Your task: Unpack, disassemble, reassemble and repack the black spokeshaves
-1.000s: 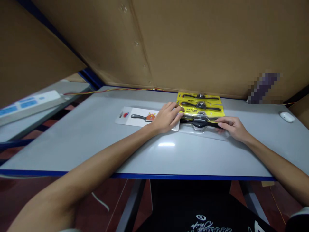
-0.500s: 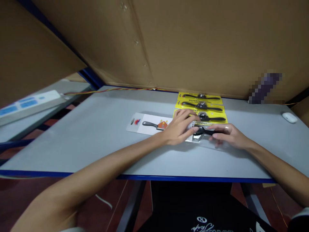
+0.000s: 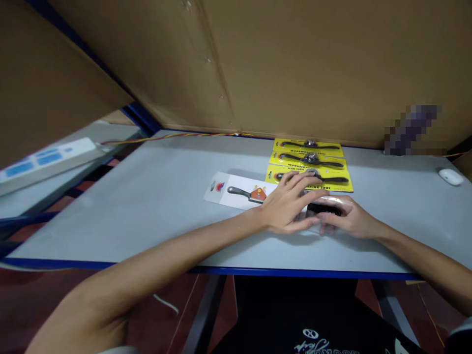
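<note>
My left hand [image 3: 289, 204] and my right hand [image 3: 344, 219] meet over a black spokeshave in clear plastic wrap [image 3: 326, 206] on the grey table [image 3: 147, 206]. Both hands grip that wrapped tool, which they mostly hide. Just behind them lie three yellow carded spokeshave packs [image 3: 309, 164] in a row. A white card with a scraper pictured on it [image 3: 241, 192] lies left of my left hand, partly under it.
Brown cardboard walls [image 3: 295, 64] close off the back and left. A striped cable [image 3: 191, 135] runs along the table's far edge. A white earbud case [image 3: 451, 176] sits at far right. A white power strip [image 3: 44, 160] lies on the neighbouring surface at left.
Both hands have drawn the wrapped black tool toward me, off the front yellow pack, and closed together over it. The camera view shifted slightly.
</note>
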The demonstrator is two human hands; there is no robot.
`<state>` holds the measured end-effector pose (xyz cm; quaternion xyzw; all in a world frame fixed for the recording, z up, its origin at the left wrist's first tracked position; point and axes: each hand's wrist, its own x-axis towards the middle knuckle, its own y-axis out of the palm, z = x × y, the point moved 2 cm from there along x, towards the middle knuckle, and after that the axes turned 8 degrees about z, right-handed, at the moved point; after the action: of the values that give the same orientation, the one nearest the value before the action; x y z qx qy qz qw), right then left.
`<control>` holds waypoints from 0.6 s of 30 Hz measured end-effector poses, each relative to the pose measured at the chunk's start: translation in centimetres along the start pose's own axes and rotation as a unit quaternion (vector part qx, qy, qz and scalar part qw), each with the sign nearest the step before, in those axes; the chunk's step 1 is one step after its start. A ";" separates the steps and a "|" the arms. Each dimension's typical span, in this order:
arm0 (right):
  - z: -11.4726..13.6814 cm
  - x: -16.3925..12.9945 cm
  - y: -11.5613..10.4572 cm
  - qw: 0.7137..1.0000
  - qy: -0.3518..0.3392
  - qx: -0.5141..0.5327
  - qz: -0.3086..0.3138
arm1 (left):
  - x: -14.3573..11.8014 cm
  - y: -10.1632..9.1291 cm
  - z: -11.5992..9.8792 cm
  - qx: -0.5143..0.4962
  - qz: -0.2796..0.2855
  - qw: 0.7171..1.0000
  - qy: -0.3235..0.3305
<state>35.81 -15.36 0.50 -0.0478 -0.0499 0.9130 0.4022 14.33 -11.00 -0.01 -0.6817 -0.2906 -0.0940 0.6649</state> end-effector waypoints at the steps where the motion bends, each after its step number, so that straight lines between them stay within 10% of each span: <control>1: -0.1 0.1 0.0 1.000 0.001 0.000 0.006 | 0.1 0.1 -0.2 0.002 0.002 1.000 0.003; 13: -0.2 -0.6 -1.2 0.990 0.019 -0.123 -0.066 | 3.8 1.8 -3.2 -0.055 -0.007 0.998 0.008; 18: 0.1 3.8 5.0 0.954 -0.088 -0.140 -0.252 | 5.3 3.2 -5.2 -0.054 0.009 0.998 0.034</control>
<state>29.61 -15.88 -0.18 -0.0091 -0.2225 0.7666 0.6023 21.60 -14.42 0.51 -0.7158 -0.2559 -0.1271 0.6372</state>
